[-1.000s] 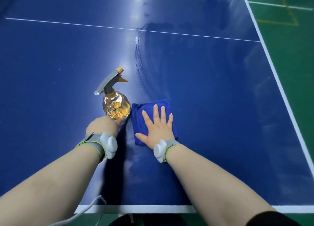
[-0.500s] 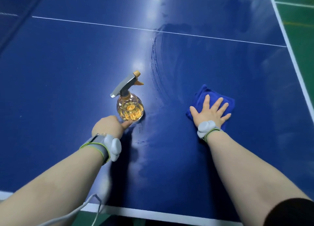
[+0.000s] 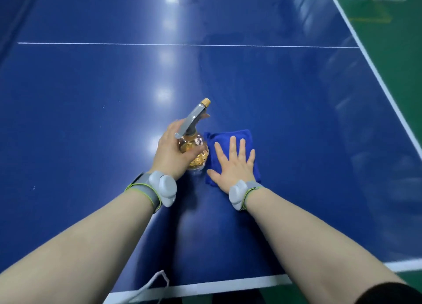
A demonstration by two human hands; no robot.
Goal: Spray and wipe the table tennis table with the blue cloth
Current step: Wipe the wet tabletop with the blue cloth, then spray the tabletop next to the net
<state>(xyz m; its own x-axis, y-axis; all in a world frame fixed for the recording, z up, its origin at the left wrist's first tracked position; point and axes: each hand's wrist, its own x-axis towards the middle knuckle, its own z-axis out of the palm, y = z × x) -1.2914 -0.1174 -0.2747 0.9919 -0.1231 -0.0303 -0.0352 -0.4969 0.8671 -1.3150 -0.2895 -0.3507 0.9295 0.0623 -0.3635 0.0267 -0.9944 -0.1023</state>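
A clear spray bottle [image 3: 196, 149] with amber liquid, a grey trigger head and an orange nozzle is tilted forward near the middle of the dark blue table tennis table [image 3: 91, 121]. My left hand [image 3: 170, 153] grips it around the neck and body. Right beside it lies the folded blue cloth [image 3: 230, 137] flat on the table. My right hand [image 3: 233, 164] presses on the cloth with straight, spread fingers. Both wrists wear grey bands with white sensors.
A white centre line [image 3: 182, 44] crosses the table farther out. White border lines mark the near edge [image 3: 205, 286] and the right edge [image 3: 383, 84]. Green floor [image 3: 392, 36] lies beyond the right edge. A white cable [image 3: 148, 287] hangs by the near edge.
My right hand slid the cloth back left, next to the bottle. My left hand moved up from the bottle's base, took hold around its neck and tilted it.
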